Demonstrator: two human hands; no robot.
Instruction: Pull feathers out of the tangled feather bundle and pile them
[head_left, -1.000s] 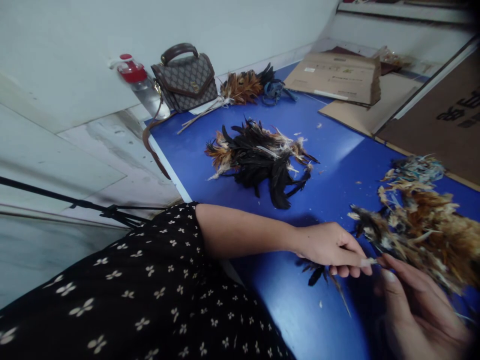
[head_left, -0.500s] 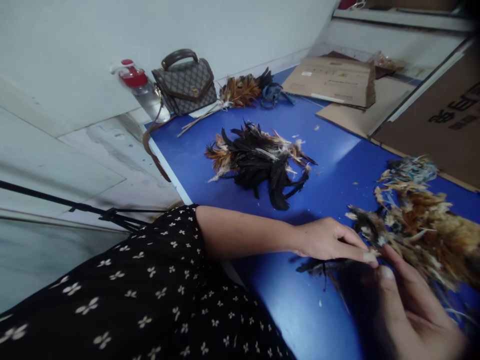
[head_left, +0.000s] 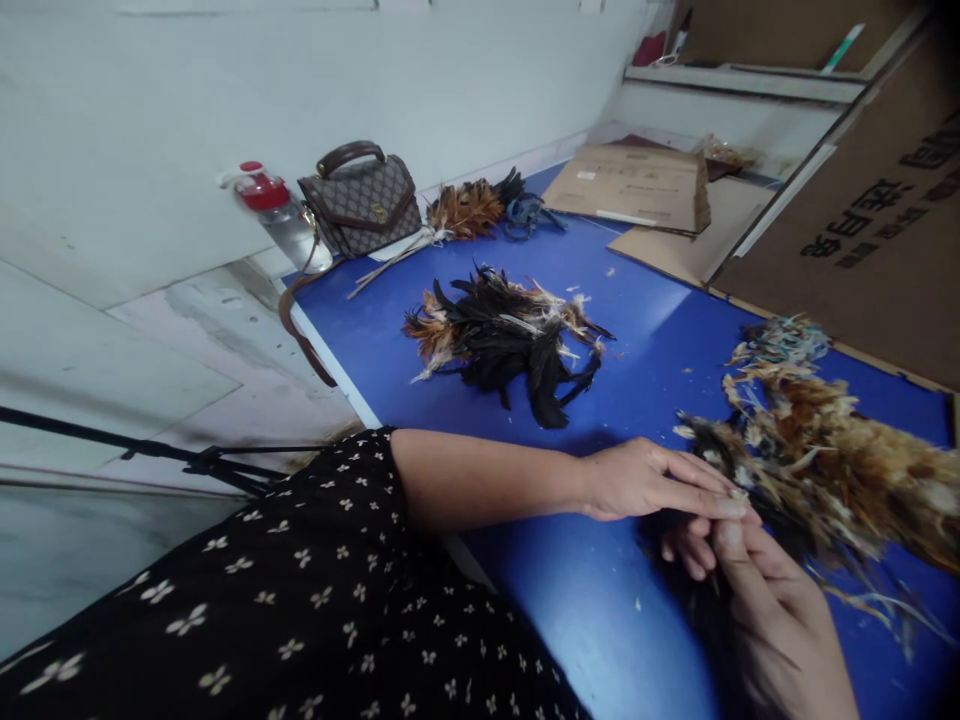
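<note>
A feather is being pulled from the brown heap (head_left: 840,470): its quill is pinched at the heap's near edge by left hand (head_left: 652,480) and right hand (head_left: 757,590). A steady grip is judged necessary next.

Two hands show, both low right in the frame: the left hand (head_left: 649,480) and the right hand (head_left: 765,610), fingertips meeting. Three feather heaps lie on the one blue table (head_left: 645,320): a black heap (head_left: 510,335) at centre, a brown heap (head_left: 832,465) at right, and a small orange bunch (head_left: 465,208) toward the top. One handbag (head_left: 360,200) and one bottle (head_left: 277,212) with a red cap stand upper left. One folded carton (head_left: 634,185) lies upper right, with one larger cardboard sheet (head_left: 862,250) bearing print at the right edge.
</note>
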